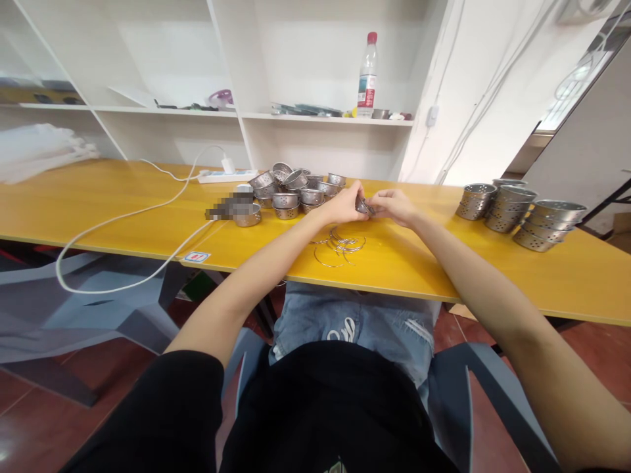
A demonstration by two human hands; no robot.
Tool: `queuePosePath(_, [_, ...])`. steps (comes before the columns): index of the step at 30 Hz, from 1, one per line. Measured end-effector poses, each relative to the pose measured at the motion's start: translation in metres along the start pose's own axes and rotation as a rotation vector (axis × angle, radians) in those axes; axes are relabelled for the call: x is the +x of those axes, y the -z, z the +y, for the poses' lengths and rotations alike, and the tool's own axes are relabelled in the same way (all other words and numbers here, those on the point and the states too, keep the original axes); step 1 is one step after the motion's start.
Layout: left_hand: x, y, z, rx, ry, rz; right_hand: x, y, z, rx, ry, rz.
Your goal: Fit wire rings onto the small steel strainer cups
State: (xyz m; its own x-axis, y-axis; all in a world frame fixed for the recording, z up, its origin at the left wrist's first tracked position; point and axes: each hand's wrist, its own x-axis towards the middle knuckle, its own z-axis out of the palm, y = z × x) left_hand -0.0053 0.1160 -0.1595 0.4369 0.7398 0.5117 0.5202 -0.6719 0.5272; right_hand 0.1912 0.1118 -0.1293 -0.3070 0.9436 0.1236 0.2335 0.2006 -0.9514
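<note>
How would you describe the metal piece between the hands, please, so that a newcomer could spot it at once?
Find the yellow table, then the left hand and right hand close together over it. The metal piece is between them. Unlike the piled cups and stacked cups, it alone is held.

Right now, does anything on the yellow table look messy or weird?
Yes: the long white cable loops past the front edge of the yellow table and could snag. The round, silver metal cups at left lie jumbled, some tilted, unlike the neater cup stacks at right.
</note>
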Motion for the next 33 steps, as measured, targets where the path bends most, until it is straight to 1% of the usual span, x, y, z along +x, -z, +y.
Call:
queuePosePath(11, [-0.001, 0.002, 0.003, 0.012, 0.000, 0.000, 0.001, -0.007, -0.002, -0.075, 0.029, 0.053])
queuePosePath(16, [-0.002, 0.002, 0.003, 0.016, -0.005, -0.010, 0.002, -0.006, -0.001, -0.116, 0.042, 0.061])
queuePosePath(24, [0.000, 0.001, 0.002, 0.054, -0.030, -0.012, 0.003, 0.000, 0.001, -0.174, 0.079, 0.005])
queuePosePath(29, [-0.001, 0.002, 0.003, 0.069, -0.058, -0.038, 0.003, 0.004, 0.001, -0.166, 0.079, -0.037])
queuePosePath(33, [0.000, 0.002, 0.002, 0.087, -0.078, -0.034, 0.002, 0.007, 0.001, -0.166, 0.070, -0.067])
